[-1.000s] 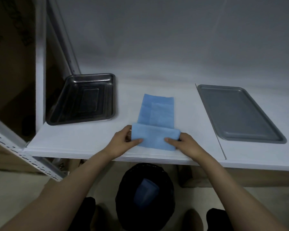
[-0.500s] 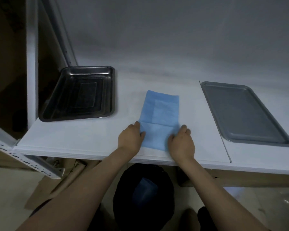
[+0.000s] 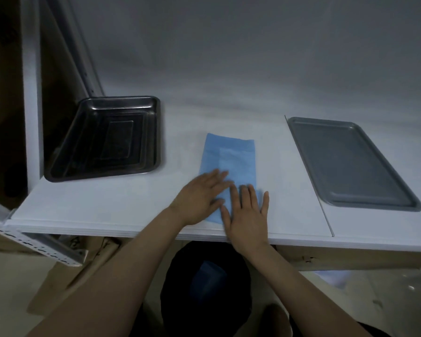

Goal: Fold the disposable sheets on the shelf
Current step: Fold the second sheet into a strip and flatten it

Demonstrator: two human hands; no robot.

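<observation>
A light blue disposable sheet, folded into a narrow strip, lies on the white shelf between two trays. Its near end is folded back over itself. My left hand lies flat on the left part of that near fold, fingers straight and pointing right and away. My right hand presses flat on the right part of the fold, fingers spread. Both palms hide most of the folded near end.
A deep dark metal tray stands at the left of the shelf, a shallow grey tray at the right. Below the shelf edge sits a black bin with a blue sheet inside. A shelf post rises at the left.
Both hands have let go of the sheet's near edge after folding it away from me. They now lie flat with straight fingers on the fold, closer together.
</observation>
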